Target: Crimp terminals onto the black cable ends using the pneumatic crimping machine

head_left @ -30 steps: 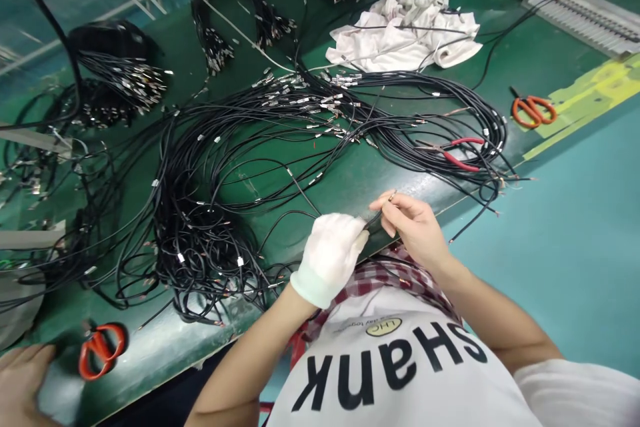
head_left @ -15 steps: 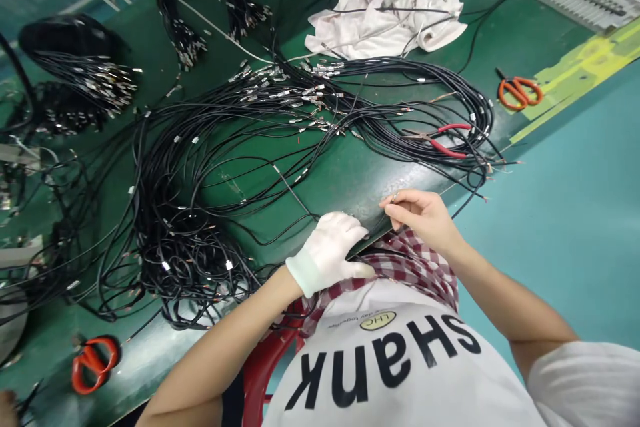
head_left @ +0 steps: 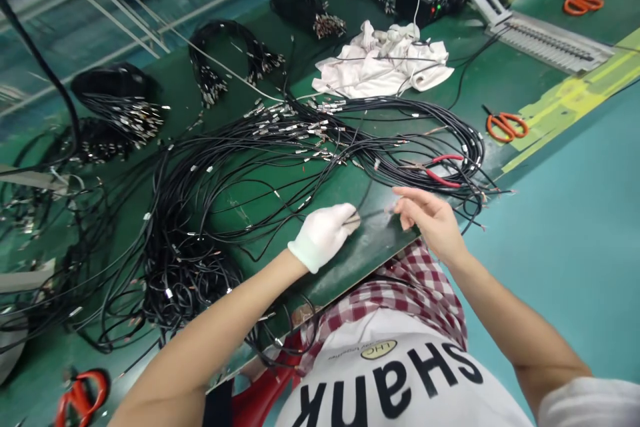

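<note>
A thin black cable (head_left: 373, 214) is held taut between the two hands, just above the near edge of the green table (head_left: 500, 80). The white-gloved left hand (head_left: 324, 235) pinches it at that hand's 2 o'clock. The bare right hand (head_left: 431, 221) meets the other end with half-spread fingers, too blurred to tell whether it grips.

This looks like work on a single cable's end, which calls for a steady pinch on both sides.

From the hands:
- **10 o'clock:** a tangled heap of black cables (head_left: 200, 213).
- **1 o'clock:** red-handled pliers (head_left: 443, 170).
- **12 o'clock:** a crumpled white cloth (head_left: 385, 67).
- **2 o'clock:** orange-handled scissors (head_left: 506, 125).
</note>
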Demonstrator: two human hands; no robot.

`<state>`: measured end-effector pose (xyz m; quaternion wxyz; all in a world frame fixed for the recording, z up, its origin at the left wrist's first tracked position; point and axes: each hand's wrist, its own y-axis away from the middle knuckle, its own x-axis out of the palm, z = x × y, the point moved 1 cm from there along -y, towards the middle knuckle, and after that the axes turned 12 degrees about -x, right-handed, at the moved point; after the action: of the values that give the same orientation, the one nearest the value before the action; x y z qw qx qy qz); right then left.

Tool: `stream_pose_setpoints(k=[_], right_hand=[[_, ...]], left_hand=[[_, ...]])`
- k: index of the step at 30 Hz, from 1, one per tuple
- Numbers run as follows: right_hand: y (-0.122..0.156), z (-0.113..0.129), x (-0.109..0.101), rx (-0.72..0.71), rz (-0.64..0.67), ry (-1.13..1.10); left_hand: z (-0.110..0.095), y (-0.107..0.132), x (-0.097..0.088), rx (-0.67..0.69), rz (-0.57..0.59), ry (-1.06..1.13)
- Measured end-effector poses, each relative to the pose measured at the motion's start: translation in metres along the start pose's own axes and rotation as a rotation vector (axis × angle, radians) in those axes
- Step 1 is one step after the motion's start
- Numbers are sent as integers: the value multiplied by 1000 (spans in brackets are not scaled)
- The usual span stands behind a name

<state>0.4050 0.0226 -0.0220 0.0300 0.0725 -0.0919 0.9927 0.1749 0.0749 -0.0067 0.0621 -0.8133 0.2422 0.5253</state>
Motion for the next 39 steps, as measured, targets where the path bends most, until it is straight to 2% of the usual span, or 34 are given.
stream_pose_setpoints(k=[3,5,7,10,15,19,24,32,39], right_hand=[[-10,-7,-4,-71,-22,52],[-13,-15,-6,-96,-5,102],[-15,-23,-8,-111,1,140],[-17,-28,-11,-120,8,198],[-21,-28,-15,-143,47,325],[-24,-27,-17,-183,50,363],[-25,-27,-18,-202,61,364],[-19,-25,-19,-197,39,355],[-14,-25,-19,-215,27,359]], left_hand=[[15,-37,-26,-184,-212,152],[25,-64,-44,-241,-343,207],[32,-92,-57,-268,-422,209],[27,-131,-60,-276,-390,66],[-3,-174,-37,-292,-311,-111],[-16,-182,-20,-307,-322,-194],[-16,-184,-12,-251,-332,-352],[-5,-193,-10,-284,-340,-282],[-7,-183,-13,-280,-373,-216]])
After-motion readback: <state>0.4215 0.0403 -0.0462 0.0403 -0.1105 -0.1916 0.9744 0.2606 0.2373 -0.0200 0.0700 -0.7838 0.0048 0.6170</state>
